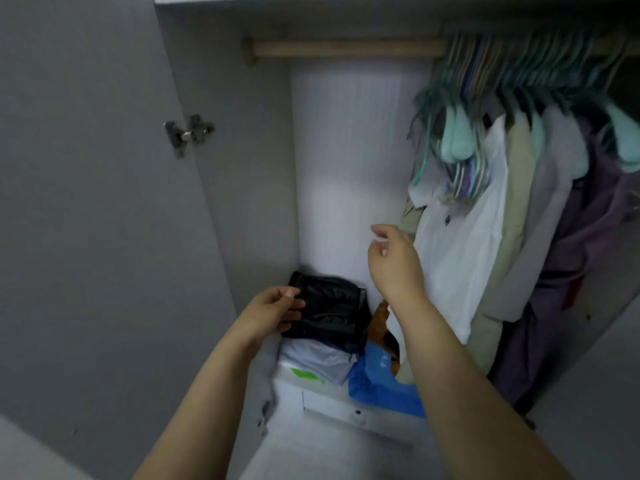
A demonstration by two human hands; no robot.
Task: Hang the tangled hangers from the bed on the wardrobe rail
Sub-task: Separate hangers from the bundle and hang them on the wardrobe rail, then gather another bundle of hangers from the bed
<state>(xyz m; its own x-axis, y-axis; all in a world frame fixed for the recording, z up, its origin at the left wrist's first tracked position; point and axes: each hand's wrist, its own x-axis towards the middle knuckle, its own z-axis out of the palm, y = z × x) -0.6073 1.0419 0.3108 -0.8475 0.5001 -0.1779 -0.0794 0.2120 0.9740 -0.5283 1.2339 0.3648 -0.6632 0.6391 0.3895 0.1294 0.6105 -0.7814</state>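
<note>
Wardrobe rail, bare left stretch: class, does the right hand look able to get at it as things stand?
Probably yes: the right hand holds nothing, and nothing shows between it and the bare wardrobe rail above; the hangers crowd only the right end.

Blurred throughout, most of all at the hangers [519,64], smeared into streaks so no count possible. Wardrobe rail [346,49] hidden behind them on the right and cut by the frame edge. Clothes [554,202] cropped at the right edge, lower ends lost in shadow. Black bag [332,306] partly covered by left hand [273,311]; contents unseen. Orange item [379,323] and blue bag [381,379] half hidden behind right forearm. Right hand [394,261] fingertips blurred; any contact with the white shirt [460,244] unclear.
</note>
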